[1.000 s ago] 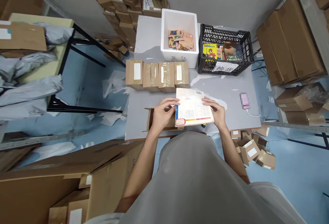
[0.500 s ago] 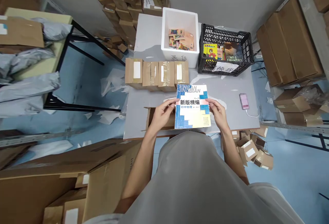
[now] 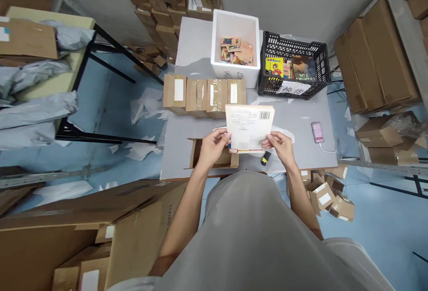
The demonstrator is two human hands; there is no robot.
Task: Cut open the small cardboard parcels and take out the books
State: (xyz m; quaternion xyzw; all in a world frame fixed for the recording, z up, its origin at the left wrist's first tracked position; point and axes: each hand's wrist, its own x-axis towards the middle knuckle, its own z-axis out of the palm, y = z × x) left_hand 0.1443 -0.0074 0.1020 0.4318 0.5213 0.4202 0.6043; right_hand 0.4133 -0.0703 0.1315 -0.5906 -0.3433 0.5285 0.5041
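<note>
Grey tabletop (image 3: 301,135) is stretching beneath the work. Left fingers and thumb are pinching the book's left edge; right ones are pinching its lower right. Between the left hand (image 3: 214,145) and right hand (image 3: 280,145), the book (image 3: 249,126) is hanging barcode side up. An open cardboard box (image 3: 227,161) and a black-and-yellow cutter (image 3: 265,157) are lying nearby. Beyond, four taped cartons (image 3: 204,97), a white foam box (image 3: 234,71) and a black plastic crate (image 3: 270,87) are standing.
</note>
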